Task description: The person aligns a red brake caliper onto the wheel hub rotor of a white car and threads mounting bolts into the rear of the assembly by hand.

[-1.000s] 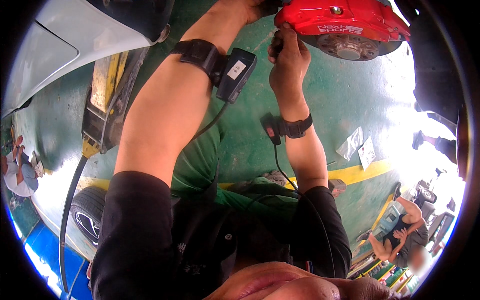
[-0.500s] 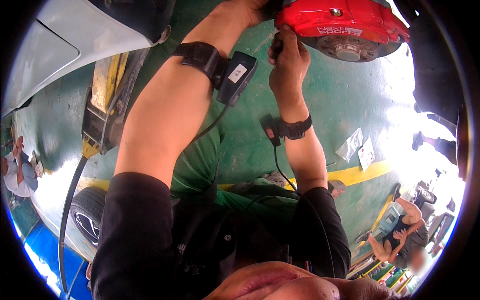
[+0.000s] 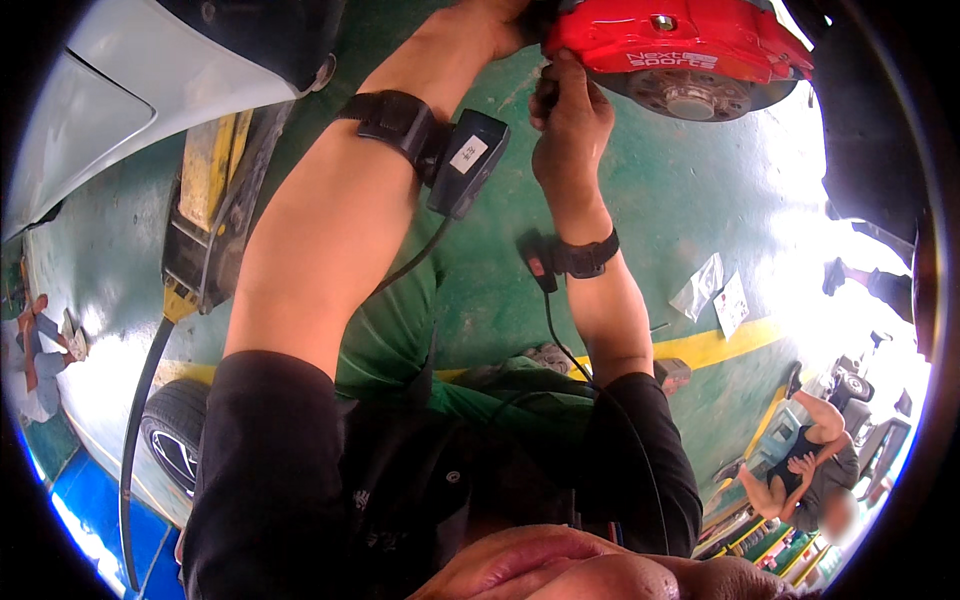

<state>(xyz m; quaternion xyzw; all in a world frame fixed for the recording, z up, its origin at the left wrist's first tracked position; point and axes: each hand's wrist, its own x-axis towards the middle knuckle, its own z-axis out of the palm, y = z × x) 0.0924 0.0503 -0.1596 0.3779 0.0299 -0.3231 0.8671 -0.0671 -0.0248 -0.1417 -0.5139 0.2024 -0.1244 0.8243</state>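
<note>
A red brake caliper (image 3: 680,38) sits over a brake disc with a rusty hub (image 3: 690,100) at the top right. My right hand (image 3: 575,120) is raised to the caliper's lower left edge. Its fingers are curled in and pressed together there, and whatever they hold is hidden. Further up, my left hand (image 3: 497,25) reaches to the caliper's left end, beside dark parts. The fingers of that hand are out of sight. Black straps with small devices circle my left forearm (image 3: 395,125) and my right wrist (image 3: 585,257).
A yellow jack (image 3: 205,190) with a long handle (image 3: 133,430) stands left, under a pale car panel (image 3: 140,90). A wheel (image 3: 175,430) lies lower left. Plastic bags (image 3: 698,287) rest on the green floor at right. People sit at far left (image 3: 40,360) and lower right (image 3: 815,450).
The caliper and my arms sit slightly further left in the picture. Both hands keep their places at the caliper. The person at far left has shifted posture.
</note>
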